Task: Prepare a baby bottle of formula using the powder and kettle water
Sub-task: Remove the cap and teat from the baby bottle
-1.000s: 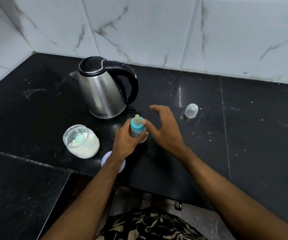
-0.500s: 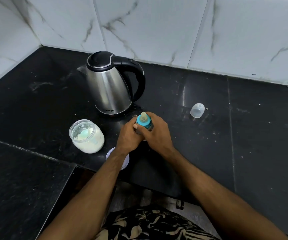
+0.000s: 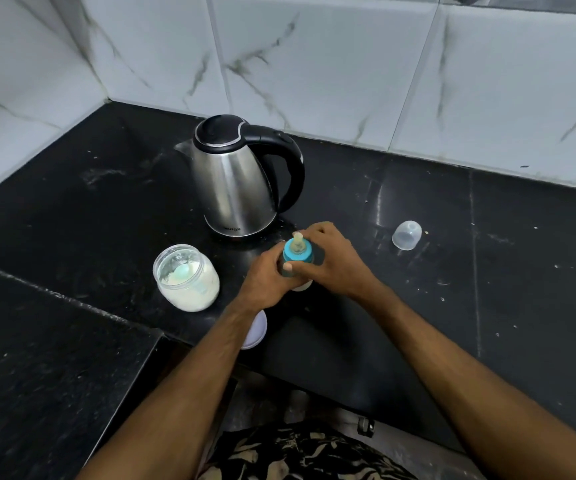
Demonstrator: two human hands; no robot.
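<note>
The baby bottle (image 3: pixel 298 252) stands upright on the black counter, its blue collar and pale teat showing above my fingers. My left hand (image 3: pixel 266 278) wraps the bottle's body from the left. My right hand (image 3: pixel 331 263) is closed around the blue collar from the right. Most of the bottle's body is hidden; a bit of white shows at its base. Behind it stands the steel kettle (image 3: pixel 234 188), lid down, black handle to the right. To the left sits an open jar of white powder (image 3: pixel 186 277) with a pale scoop inside.
A clear bottle cap (image 3: pixel 406 235) lies on the counter to the right. The jar's white lid (image 3: pixel 255 330) lies partly under my left forearm near the counter's front edge. White marble-tiled walls (image 3: pixel 314 64) close off the back and left. The counter (image 3: pixel 504 271) steps down at the lower left.
My right hand, open beside the bottle a second ago, has closed onto its blue collar. My left hand has kept its hold. The camera view has shifted slightly.
</note>
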